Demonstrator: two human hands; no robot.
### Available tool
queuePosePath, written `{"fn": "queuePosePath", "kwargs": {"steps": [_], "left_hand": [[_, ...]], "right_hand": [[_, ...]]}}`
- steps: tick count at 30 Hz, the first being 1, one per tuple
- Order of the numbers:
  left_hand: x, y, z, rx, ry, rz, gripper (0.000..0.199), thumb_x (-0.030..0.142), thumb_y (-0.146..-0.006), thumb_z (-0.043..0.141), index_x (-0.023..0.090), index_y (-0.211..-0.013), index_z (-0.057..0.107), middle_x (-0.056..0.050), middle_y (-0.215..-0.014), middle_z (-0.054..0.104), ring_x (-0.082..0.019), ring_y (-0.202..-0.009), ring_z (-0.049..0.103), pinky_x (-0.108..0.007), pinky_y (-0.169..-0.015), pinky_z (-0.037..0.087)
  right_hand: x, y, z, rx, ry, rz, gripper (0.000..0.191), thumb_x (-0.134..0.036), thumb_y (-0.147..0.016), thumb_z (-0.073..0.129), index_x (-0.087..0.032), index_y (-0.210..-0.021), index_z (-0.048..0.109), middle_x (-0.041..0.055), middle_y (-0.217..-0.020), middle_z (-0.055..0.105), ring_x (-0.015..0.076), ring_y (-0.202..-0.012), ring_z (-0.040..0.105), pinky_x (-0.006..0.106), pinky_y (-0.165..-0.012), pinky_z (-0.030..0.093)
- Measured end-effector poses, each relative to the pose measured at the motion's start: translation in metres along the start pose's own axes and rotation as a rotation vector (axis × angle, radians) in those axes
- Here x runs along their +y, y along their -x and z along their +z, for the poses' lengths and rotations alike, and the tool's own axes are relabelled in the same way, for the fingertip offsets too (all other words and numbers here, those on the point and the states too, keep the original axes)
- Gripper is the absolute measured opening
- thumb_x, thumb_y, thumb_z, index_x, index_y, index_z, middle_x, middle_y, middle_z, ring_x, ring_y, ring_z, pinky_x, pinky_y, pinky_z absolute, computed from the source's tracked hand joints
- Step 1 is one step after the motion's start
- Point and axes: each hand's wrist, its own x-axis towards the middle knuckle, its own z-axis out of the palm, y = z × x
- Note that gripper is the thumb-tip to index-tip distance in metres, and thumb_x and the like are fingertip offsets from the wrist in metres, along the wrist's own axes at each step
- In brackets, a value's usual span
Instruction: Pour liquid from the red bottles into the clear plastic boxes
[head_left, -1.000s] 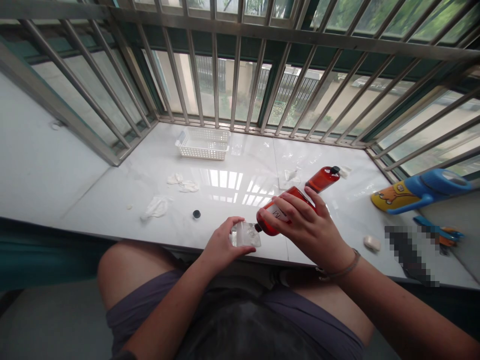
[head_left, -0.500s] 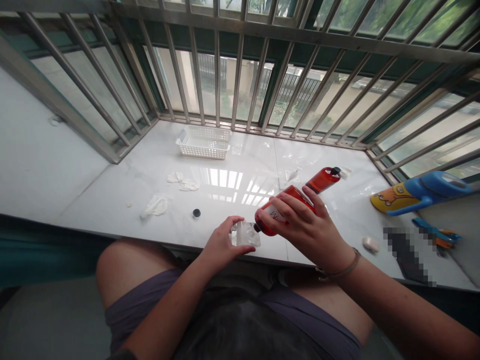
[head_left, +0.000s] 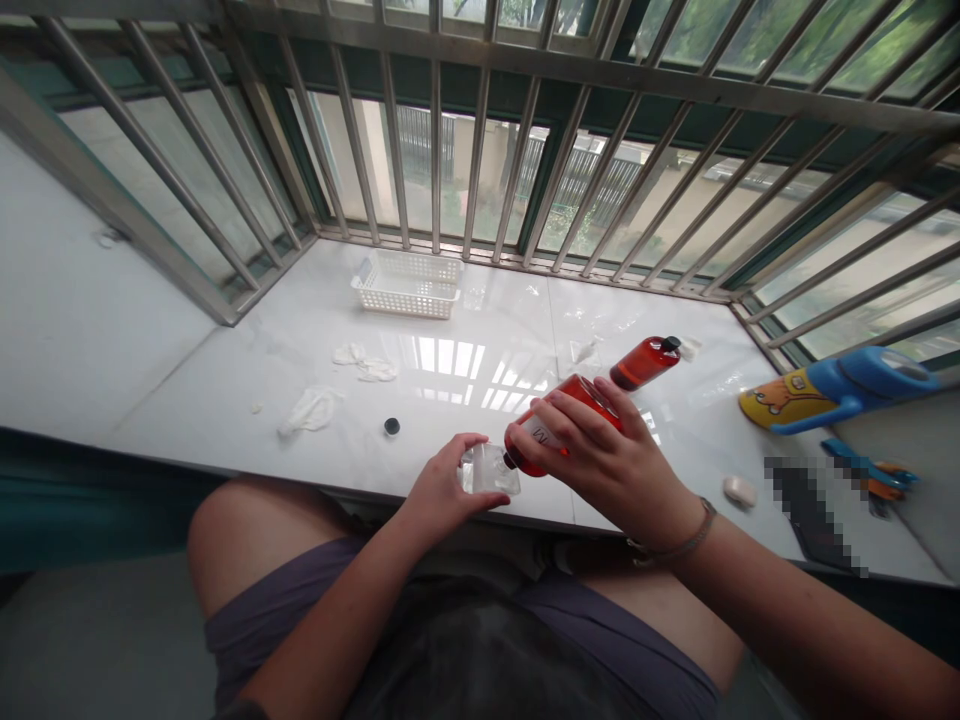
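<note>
Barred window (head_left: 480, 165): spans the back; top and both sides run out of frame. White ledge (head_left: 225, 400): near edge partly covered by the forearms. Lap below, cut off at the bottom.

Blue-and-yellow bottle (head_left: 832, 390): lies tilted at far right, handle toward the viewer. Right hand (head_left: 607, 440): fingers curled closed around the labelled red bottle; palm side not visible. Left hand (head_left: 446, 490): partly open, thumb and fingers spread about opposite sides of the clear container, gripping it.

White basket (head_left: 405, 303): near the window; appears empty. Labelled red bottle (head_left: 538, 432): tilted, dark neck down-left at the container's mouth end; contact cannot be determined. Label mostly under fingers, one "M" legible. Dark object (head_left: 810, 515): right side, pixelated, identity unclear. Second red bottle (head_left: 645, 364): beyond the right hand, black cap to the right; lower end close to the held bottle.

Blue-and-orange bundle (head_left: 874, 470): partly pixelated. Crumpled white pieces (head_left: 311, 410): left of centre, material uncertain. Clear container (head_left: 491, 470): held on its side over the ledge's near edge; contents not readable through glare. Pale lump (head_left: 739, 491): right of the right wrist. Loose black cap (head_left: 391, 427): on the ledge, left of the container.
</note>
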Motion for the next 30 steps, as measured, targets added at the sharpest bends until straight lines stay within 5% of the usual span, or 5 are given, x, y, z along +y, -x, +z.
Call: {"fn": "queuePosePath", "kwargs": {"steps": [6,15,24,30], "left_hand": [[0.000,0.000,0.000,-0.004,0.015,-0.010,0.078,0.039,-0.066,0.102,0.029,-0.133,0.064,-0.005,-0.133,0.073,-0.030,-0.118,0.071,-0.045,-0.106,0.057],[-0.008,0.000,0.001,-0.002,0.055,-0.002,0.075,0.040,-0.072,0.098,0.030,-0.136,0.061,-0.005,-0.143,0.069,-0.030,-0.128,0.068,-0.047,-0.116,0.053],[-0.026,-0.006,-0.006,0.011,0.031,0.058,0.075,0.034,-0.084,0.090,0.029,-0.148,0.053,-0.014,-0.164,0.055,-0.032,-0.161,0.043,-0.051,-0.133,0.034],[-0.040,-0.014,-0.014,-0.006,0.116,0.089,0.075,0.035,-0.089,0.086,0.027,-0.153,0.047,-0.017,-0.172,0.045,-0.030,-0.164,0.039,-0.053,-0.134,0.033]], "right_hand": [[-0.004,0.010,0.011,-0.011,-0.031,0.059,0.051,-0.007,-0.101,0.064,-0.033,-0.144,0.066,0.0063,-0.142,0.072,0.0268,-0.138,0.061,0.061,-0.136,0.028],[-0.027,0.052,0.045,-0.092,-0.272,0.467,0.059,-0.012,-0.098,0.065,-0.028,-0.154,0.057,0.0145,-0.142,0.068,0.0369,-0.136,0.061,0.067,-0.122,0.040],[-0.051,0.091,0.096,0.112,-0.853,1.026,0.075,-0.049,-0.083,0.090,-0.025,-0.144,0.053,0.0145,-0.134,0.068,0.0329,-0.116,0.073,0.051,-0.099,0.063],[-0.060,0.089,0.122,0.170,-1.029,1.162,0.084,-0.053,-0.075,0.096,-0.024,-0.142,0.053,0.0158,-0.130,0.073,0.0319,-0.108,0.078,0.047,-0.092,0.066]]}}
